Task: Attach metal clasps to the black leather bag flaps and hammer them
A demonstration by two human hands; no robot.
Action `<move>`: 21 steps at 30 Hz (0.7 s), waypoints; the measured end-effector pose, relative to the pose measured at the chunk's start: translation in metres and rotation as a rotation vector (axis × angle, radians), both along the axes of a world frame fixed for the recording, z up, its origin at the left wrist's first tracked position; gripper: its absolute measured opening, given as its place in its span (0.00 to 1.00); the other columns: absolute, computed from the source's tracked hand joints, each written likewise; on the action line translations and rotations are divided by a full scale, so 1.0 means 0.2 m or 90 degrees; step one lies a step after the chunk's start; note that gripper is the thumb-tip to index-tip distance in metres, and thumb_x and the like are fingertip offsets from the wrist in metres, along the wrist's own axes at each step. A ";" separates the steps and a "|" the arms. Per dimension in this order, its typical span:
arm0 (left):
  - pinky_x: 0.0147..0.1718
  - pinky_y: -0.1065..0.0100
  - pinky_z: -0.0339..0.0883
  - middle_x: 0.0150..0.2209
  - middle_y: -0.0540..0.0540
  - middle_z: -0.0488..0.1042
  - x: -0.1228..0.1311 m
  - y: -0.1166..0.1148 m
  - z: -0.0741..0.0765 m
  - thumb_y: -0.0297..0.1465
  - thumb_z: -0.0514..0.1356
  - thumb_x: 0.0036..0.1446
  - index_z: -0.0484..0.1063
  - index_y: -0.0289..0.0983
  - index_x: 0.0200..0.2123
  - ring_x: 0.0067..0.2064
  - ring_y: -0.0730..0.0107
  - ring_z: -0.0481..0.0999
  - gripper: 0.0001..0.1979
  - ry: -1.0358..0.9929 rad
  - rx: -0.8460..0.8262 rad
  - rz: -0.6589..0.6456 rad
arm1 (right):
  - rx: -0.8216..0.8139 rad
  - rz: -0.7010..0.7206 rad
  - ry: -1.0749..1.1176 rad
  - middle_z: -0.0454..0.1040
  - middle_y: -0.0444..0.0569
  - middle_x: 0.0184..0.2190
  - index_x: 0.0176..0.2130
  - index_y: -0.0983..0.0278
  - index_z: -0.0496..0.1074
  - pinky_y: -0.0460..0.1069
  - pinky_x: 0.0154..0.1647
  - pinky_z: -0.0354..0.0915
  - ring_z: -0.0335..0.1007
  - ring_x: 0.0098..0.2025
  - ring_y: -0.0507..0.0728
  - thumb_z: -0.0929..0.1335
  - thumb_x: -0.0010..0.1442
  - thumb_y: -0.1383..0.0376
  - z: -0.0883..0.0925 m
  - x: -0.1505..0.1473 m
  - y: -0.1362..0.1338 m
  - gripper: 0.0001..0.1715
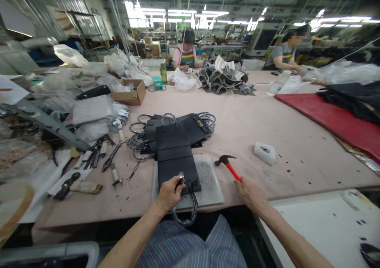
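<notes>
My left hand [170,194] is closed around a short metal punch [181,175], held upright over the lower part of a black leather bag panel [175,157]. Wrapped loop handles hang from the panel; the near one [192,216] droops over the table edge. Beneath the panel lies a pale square block [213,181]. To the right, my right hand [247,191] grips the red handle of a claw hammer [230,166], its head pointing left, apart from the punch. Behind the panel sits a pile of similar black bag pieces [192,127]; one bears a gold-coloured clasp.
Left on the table [237,121] lie pliers [111,157], a small hammer-like tool [115,175] and other hand tools. A cardboard box [130,94] stands behind. A white foam piece [265,153] lies right. Two people [185,54] work across the table. A red sheet [326,117] lies far right.
</notes>
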State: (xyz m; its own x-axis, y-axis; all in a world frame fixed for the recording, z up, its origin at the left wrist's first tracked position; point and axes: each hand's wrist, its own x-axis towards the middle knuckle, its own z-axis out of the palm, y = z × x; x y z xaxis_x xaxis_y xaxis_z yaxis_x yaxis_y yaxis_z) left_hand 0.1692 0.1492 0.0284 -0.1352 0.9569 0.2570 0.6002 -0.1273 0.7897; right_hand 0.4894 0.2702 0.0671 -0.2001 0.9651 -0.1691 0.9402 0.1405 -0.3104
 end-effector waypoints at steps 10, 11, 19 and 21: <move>0.45 0.66 0.73 0.37 0.47 0.81 0.02 0.03 0.05 0.37 0.62 0.60 0.77 0.41 0.39 0.40 0.64 0.81 0.08 -0.141 -0.107 0.056 | 0.174 0.337 0.233 0.69 0.56 0.61 0.59 0.61 0.70 0.65 0.66 0.56 0.60 0.65 0.67 0.67 0.64 0.65 -0.08 -0.65 -0.29 0.24; 0.44 0.64 0.74 0.36 0.47 0.81 0.02 0.06 0.05 0.38 0.62 0.59 0.76 0.40 0.38 0.38 0.64 0.81 0.09 -0.218 -0.115 0.112 | 0.167 0.334 0.231 0.68 0.55 0.62 0.59 0.61 0.70 0.66 0.67 0.54 0.58 0.66 0.67 0.67 0.63 0.66 -0.10 -0.68 -0.31 0.25; 0.34 0.60 0.75 0.28 0.47 0.78 -0.42 0.10 0.12 0.45 0.61 0.53 0.71 0.38 0.32 0.28 0.63 0.78 0.15 -0.362 -0.180 0.502 | 0.139 0.321 0.264 0.67 0.54 0.63 0.59 0.60 0.69 0.66 0.70 0.48 0.55 0.67 0.66 0.68 0.61 0.65 -0.15 -0.65 -0.32 0.27; 0.36 0.58 0.73 0.29 0.43 0.79 -0.54 0.02 0.13 0.45 0.59 0.55 0.73 0.38 0.30 0.32 0.55 0.79 0.16 -0.095 -0.264 0.498 | 0.144 0.314 0.278 0.66 0.55 0.63 0.60 0.62 0.68 0.66 0.70 0.49 0.55 0.67 0.66 0.69 0.60 0.65 -0.15 -0.65 -0.32 0.29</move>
State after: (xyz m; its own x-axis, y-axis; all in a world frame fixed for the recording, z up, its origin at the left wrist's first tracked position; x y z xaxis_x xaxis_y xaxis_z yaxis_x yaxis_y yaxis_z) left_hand 0.0612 0.1524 0.0541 -0.7917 0.5891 -0.1617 0.2830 0.5882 0.7576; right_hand 0.3593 0.2069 0.0376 -0.6288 0.7457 0.2204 0.5455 0.6250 -0.5583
